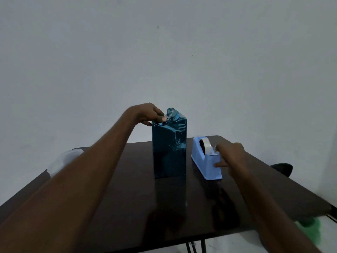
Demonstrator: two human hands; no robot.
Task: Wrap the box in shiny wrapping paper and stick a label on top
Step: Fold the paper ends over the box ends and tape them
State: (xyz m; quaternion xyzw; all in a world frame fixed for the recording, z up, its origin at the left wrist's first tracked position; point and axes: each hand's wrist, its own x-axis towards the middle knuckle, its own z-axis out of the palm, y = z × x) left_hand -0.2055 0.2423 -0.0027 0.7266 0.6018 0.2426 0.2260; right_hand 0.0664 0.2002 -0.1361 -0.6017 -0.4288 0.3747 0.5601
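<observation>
My left hand (148, 114) pinches the folded paper at the top of the box (170, 145), standing mid-table (118, 189). I'd keep that flap flat. My right hand (228, 156) pinches tape at the dispenser (204, 161); pull it straight, tear cleanly.

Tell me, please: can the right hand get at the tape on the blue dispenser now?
Probably yes: the right hand is already at the cutter end of the tape dispenser, and nothing lies between them.
</observation>
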